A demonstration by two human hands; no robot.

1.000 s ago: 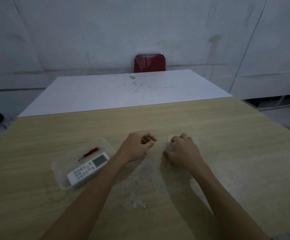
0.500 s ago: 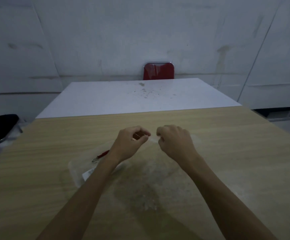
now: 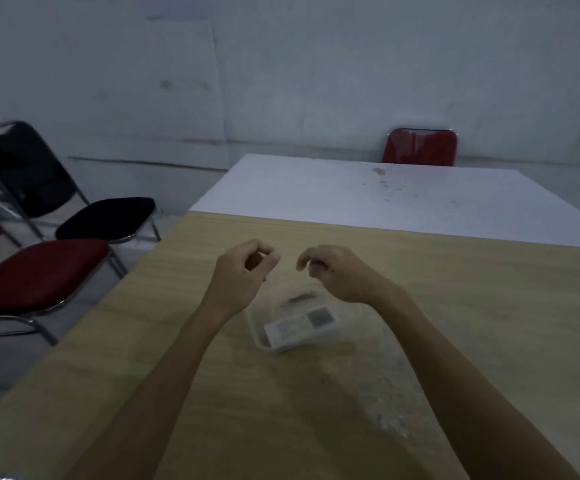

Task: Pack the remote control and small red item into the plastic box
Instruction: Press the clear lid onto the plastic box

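Note:
A clear plastic box [image 3: 257, 338] lies on the wooden table [image 3: 472, 306]. The white remote control [image 3: 299, 328] is inside it, and the small red item [image 3: 300, 298] lies in it just beyond the remote. Both look blurred, as if seen through plastic. My left hand [image 3: 243, 275] and my right hand [image 3: 337, 276] hover above the box's far end with fingers pinched. Between them they hold a faint see-through lid [image 3: 286, 289], which tilts down over the box. Its edges are hard to make out.
A white table [image 3: 385, 202] adjoins the wooden one at the far side, with a red chair [image 3: 420, 147] behind it. A black folding chair [image 3: 21, 168] and a red-seated chair [image 3: 39, 271] stand to the left. A whitish scuffed patch [image 3: 385, 417] marks the near right tabletop.
Both hands lifted the clear lid off the table on the right and carried it left over the box. The camera has turned left, and the chairs are now in view.

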